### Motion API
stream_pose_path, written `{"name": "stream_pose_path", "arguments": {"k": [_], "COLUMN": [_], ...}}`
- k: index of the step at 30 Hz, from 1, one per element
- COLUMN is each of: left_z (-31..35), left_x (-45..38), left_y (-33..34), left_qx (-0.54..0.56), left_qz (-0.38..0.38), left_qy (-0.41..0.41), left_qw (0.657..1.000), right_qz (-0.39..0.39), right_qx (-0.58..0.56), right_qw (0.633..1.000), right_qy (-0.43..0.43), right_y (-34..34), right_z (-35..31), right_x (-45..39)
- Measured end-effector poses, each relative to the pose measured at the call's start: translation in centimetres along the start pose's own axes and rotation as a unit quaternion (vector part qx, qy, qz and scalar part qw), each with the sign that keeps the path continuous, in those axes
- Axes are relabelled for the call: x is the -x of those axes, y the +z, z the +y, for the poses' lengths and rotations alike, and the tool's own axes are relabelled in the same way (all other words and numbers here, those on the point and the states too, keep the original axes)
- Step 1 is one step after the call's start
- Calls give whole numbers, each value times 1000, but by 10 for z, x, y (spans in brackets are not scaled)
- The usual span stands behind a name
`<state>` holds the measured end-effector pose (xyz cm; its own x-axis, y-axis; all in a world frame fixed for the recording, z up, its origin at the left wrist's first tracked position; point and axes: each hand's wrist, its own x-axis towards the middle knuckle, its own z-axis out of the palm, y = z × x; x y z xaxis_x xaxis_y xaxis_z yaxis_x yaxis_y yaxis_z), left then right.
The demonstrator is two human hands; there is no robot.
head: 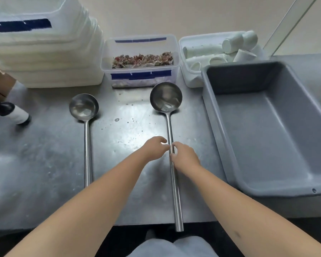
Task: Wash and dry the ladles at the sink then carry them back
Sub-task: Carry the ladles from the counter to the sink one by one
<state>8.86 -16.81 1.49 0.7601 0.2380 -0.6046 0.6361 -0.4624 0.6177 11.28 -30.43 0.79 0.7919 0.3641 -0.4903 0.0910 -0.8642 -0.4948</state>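
Nearest to us, at the front edge of the steel surface [44, 164], the handle end of the right ladle [171, 164] sticks out a little over the edge. Our two forearms reach forward over the surface and meet at the middle of this handle. Our right hand [184, 157] has its grip closed around the handle, with thumb and fingers curled on it. Our left hand [155, 149] comes from the other side, its fingertips bent and touching the same handle; we cannot tell if this grip really holds it.

Further left, well apart, the left ladle [85, 127] lies on the surface, bowl up and away from us, parallel to the first one. Small water drops lie between the two bowls. On the right stands a grey plastic tub [219, 138], just beside the right ladle.

At the back, against the wall, we see a stack of white bins [44, 58], a clear container [140, 78] with chopped food inside, and a white tray [189, 71] of white cups.
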Motion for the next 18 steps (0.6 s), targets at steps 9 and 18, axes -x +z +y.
{"name": "stream_pose_path", "arguments": {"k": [9,18], "left_z": [7,8], "left_x": [-76,-99], "left_y": [14,25], "left_qx": [140,335], "left_qz": [54,0], "left_qy": [-57,-79], "left_qw": [987,939], "right_qz": [-16,-39], "right_qx": [-60,-96], "right_qw": [995,991], "right_qy": [79,86], "right_y": [24,27], "right_z": [13,15], "right_x": [-45,-64]}}
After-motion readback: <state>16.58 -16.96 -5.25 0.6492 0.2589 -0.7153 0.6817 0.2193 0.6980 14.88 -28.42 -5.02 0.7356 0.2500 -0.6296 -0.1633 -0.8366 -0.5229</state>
